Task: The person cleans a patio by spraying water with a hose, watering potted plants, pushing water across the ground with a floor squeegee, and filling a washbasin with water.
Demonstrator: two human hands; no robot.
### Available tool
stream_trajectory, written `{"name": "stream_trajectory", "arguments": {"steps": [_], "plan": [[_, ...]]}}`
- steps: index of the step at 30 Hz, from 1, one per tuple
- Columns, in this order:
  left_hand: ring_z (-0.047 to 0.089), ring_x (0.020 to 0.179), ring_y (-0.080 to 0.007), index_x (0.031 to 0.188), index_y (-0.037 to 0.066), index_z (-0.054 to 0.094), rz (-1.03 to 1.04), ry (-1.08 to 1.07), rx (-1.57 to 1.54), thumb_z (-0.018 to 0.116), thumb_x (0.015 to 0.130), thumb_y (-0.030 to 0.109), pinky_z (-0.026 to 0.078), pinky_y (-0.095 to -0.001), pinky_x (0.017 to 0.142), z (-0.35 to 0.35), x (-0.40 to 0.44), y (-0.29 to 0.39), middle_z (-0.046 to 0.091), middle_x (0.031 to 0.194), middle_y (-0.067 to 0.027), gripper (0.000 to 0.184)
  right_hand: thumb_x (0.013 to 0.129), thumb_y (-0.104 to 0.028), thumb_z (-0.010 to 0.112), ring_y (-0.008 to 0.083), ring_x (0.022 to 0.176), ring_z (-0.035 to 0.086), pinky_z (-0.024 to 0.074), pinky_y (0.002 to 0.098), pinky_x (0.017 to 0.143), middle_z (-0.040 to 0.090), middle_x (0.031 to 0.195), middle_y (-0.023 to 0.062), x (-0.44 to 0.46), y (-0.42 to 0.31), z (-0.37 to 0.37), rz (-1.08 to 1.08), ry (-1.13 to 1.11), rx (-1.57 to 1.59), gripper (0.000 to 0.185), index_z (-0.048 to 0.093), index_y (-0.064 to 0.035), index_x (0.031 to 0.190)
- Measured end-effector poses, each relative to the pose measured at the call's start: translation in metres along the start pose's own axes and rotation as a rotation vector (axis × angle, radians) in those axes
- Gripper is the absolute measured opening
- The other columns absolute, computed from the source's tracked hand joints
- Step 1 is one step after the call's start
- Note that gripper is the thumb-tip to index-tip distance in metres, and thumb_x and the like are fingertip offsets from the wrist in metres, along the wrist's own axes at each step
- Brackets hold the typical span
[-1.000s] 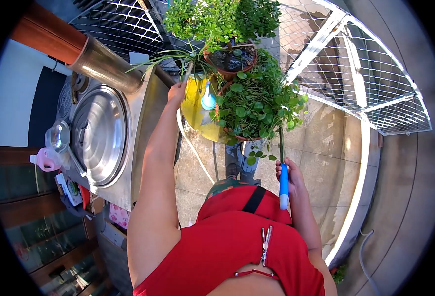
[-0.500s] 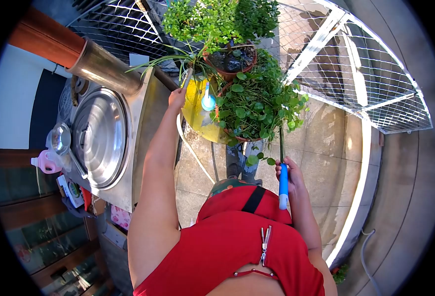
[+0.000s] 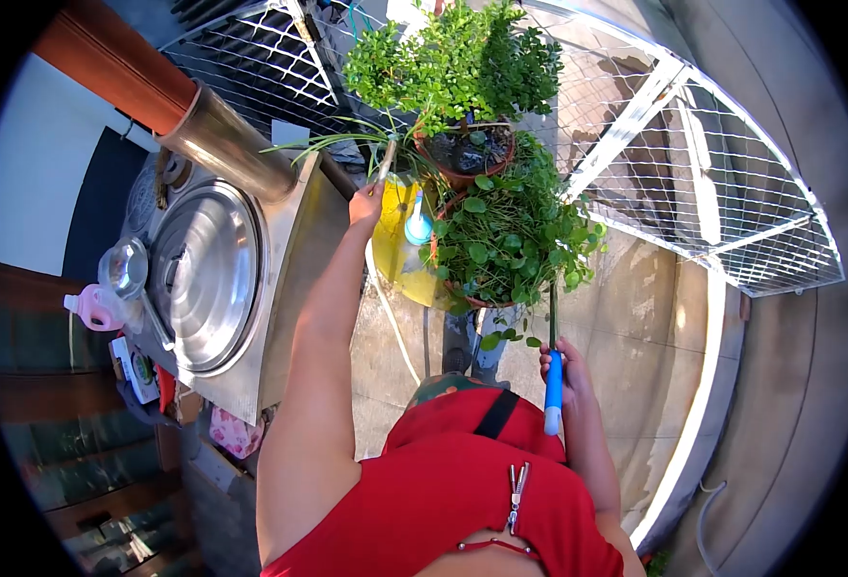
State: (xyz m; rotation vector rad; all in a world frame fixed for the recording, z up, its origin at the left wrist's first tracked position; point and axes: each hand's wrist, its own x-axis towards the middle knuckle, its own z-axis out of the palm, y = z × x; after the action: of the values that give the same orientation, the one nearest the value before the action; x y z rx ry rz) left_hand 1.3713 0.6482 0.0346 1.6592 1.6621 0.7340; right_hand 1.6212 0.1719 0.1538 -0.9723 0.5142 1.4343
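My left hand (image 3: 366, 204) is closed round a short, pale tube-like piece (image 3: 387, 162) pointing up to the spiky leaves of a grassy plant (image 3: 333, 152). Whether it joins the white hose (image 3: 390, 322) hanging below I cannot tell. My right hand (image 3: 570, 367) grips a blue-handled tool (image 3: 554, 385); its thin dark shaft rises to the round-leaved potted plant (image 3: 501, 236), where leaves hide the far end. Behind that stands a small-leaved bush in a brown pot (image 3: 464, 159). A blue and white object (image 3: 418, 223) rests on a yellow surface (image 3: 400, 264) beside the pots.
On my left is a metal counter (image 3: 289, 279) with a large round lid (image 3: 208, 274), a ladle (image 3: 128, 269) and a pink container (image 3: 94, 308). A metal pipe (image 3: 227, 144) rises behind it. White wire-mesh gates (image 3: 732, 173) stand ahead and right; a wall runs along the right.
The view has shifted, so the plants and counter sit slightly lower and farther right. Both hands keep their holds, and their places beside the plants look nearly the same.
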Motion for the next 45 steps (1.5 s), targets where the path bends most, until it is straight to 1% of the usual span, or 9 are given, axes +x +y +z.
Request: {"name": "stream_trajectory", "arguments": {"steps": [2, 9, 18, 21, 24, 30, 36, 42, 45], "plan": [[0.062, 0.100, -0.0350, 0.114, 0.008, 0.064, -0.115, -0.106, -0.025, 0.056, 0.087, 0.047, 0.047, -0.0397, 0.086, -0.010, -0.009, 0.018, 0.065, 0.103, -0.0221, 0.049, 0.094, -0.021, 0.051, 0.0180, 0.065, 0.056, 0.0516, 0.0294, 0.053, 0.059, 0.091, 0.0114, -0.001, 0.000, 0.003, -0.023, 0.000, -0.011, 0.019, 0.040, -0.0112, 0.106], [0.062, 0.099, -0.0348, 0.113, 0.010, 0.065, -0.139, -0.054, 0.027, 0.054, 0.087, 0.050, 0.048, -0.0403, 0.085, -0.014, -0.015, 0.019, 0.065, 0.103, -0.0200, 0.049, 0.094, -0.020, 0.050, 0.0186, 0.066, 0.057, 0.0525, 0.0299, 0.053, 0.058, 0.091, 0.0123, 0.003, -0.004, -0.005, 0.056, -0.029, 0.055, 0.021, 0.038, -0.0108, 0.110], [0.063, 0.098, -0.0329, 0.111, 0.009, 0.066, -0.154, -0.084, -0.003, 0.054, 0.085, 0.051, 0.048, -0.0390, 0.085, -0.014, -0.016, -0.001, 0.066, 0.103, -0.0184, 0.051, 0.093, -0.015, 0.052, 0.0202, 0.065, 0.056, 0.0526, 0.0309, 0.054, 0.057, 0.091, 0.0139, 0.003, -0.004, 0.003, 0.028, -0.023, 0.038, 0.031, 0.032, -0.0151, 0.117], [0.056, 0.054, -0.0119, 0.105, 0.006, 0.067, -0.079, -0.033, 0.005, 0.059, 0.087, 0.043, 0.045, -0.0291, 0.051, -0.005, -0.014, -0.015, 0.060, 0.065, -0.0051, 0.042, 0.093, -0.014, 0.052, 0.0202, 0.065, 0.056, 0.0523, 0.0307, 0.054, 0.057, 0.090, 0.0139, 0.003, -0.003, 0.005, 0.018, -0.019, 0.030, 0.033, 0.030, -0.0152, 0.118], [0.056, 0.053, -0.0119, 0.105, 0.006, 0.067, -0.061, -0.017, -0.021, 0.060, 0.087, 0.042, 0.044, -0.0290, 0.050, 0.001, -0.015, -0.021, 0.060, 0.065, -0.0045, 0.041, 0.092, -0.013, 0.052, 0.0200, 0.065, 0.056, 0.0521, 0.0307, 0.054, 0.057, 0.089, 0.0136, 0.001, -0.003, 0.008, 0.014, -0.014, 0.038, 0.034, 0.030, -0.0152, 0.118], [0.055, 0.052, -0.0124, 0.105, 0.005, 0.067, -0.076, -0.051, -0.040, 0.060, 0.086, 0.041, 0.044, -0.0285, 0.050, 0.006, -0.011, -0.029, 0.059, 0.064, -0.0044, 0.041, 0.094, -0.017, 0.051, 0.0191, 0.065, 0.056, 0.0519, 0.0297, 0.053, 0.057, 0.088, 0.0125, 0.003, -0.004, 0.003, 0.012, -0.031, 0.007, 0.023, 0.035, -0.0131, 0.109], [0.055, 0.051, -0.0129, 0.104, 0.006, 0.067, -0.067, -0.089, 0.054, 0.059, 0.086, 0.041, 0.045, -0.0299, 0.047, 0.007, -0.007, -0.034, 0.059, 0.063, -0.0045, 0.040, 0.094, -0.018, 0.051, 0.0188, 0.065, 0.056, 0.0520, 0.0294, 0.053, 0.057, 0.088, 0.0124, 0.001, -0.001, 0.001, 0.006, -0.015, -0.010, 0.019, 0.035, -0.0127, 0.105], [0.054, 0.049, -0.0121, 0.101, 0.006, 0.067, -0.056, -0.031, 0.016, 0.059, 0.087, 0.041, 0.043, -0.0298, 0.046, 0.010, -0.012, -0.022, 0.057, 0.060, -0.0028, 0.038, 0.093, -0.015, 0.050, 0.0193, 0.065, 0.056, 0.0519, 0.0294, 0.053, 0.057, 0.089, 0.0134, -0.002, 0.000, -0.002, -0.027, 0.000, 0.013, 0.036, 0.030, -0.0135, 0.123], [0.053, 0.048, -0.0117, 0.106, 0.006, 0.067, -0.001, -0.064, 0.006, 0.058, 0.087, 0.040, 0.042, -0.0286, 0.046, 0.008, -0.013, -0.010, 0.056, 0.058, -0.0018, 0.039, 0.093, -0.014, 0.049, 0.0195, 0.065, 0.056, 0.0518, 0.0296, 0.053, 0.058, 0.089, 0.0136, -0.004, 0.001, -0.004, -0.024, -0.021, 0.030, 0.046, 0.024, -0.0156, 0.132]]}}
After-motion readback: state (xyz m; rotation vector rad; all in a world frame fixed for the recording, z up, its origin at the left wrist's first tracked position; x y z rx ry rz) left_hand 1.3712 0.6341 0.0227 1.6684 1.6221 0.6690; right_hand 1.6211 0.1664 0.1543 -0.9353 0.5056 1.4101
